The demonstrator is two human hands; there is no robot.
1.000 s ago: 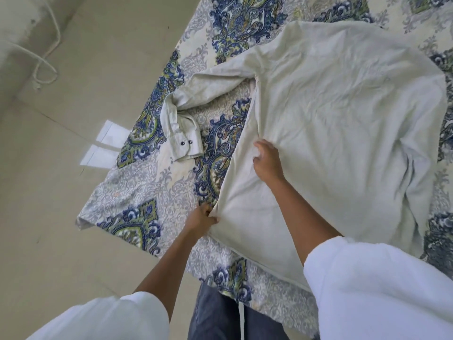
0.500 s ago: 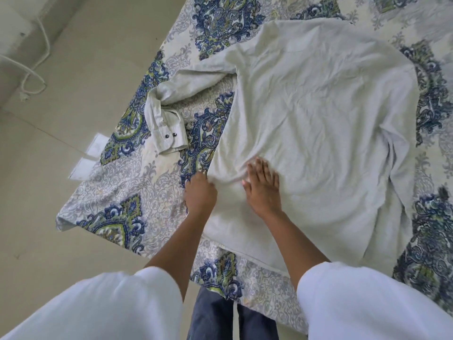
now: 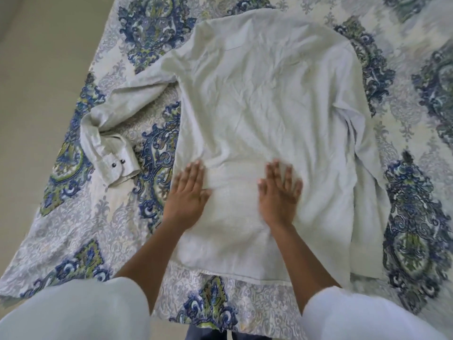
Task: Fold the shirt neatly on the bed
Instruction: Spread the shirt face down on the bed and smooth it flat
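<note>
A pale cream long-sleeved shirt (image 3: 264, 99) lies spread back-up on the patterned bedspread (image 3: 73, 241), hem toward me. Its left sleeve (image 3: 127, 104) bends out to the left and ends in a buttoned cuff (image 3: 117, 165). The right sleeve is folded in along the shirt's right side. My left hand (image 3: 187, 195) lies flat with fingers spread on the shirt's lower left edge. My right hand (image 3: 279, 190) presses flat on the lower middle of the shirt, slightly blurred. Neither hand grips the cloth.
The bedspread has blue and green paisley medallions, and its near corner hangs at the lower left. Beige tiled floor (image 3: 36, 69) lies to the left of the bed. My white sleeves and dark trousers show along the bottom.
My left hand let go of the shirt's side edge and now lies open on the cloth. My right hand slid to the right across the lower shirt. The view shifted closer over the bed.
</note>
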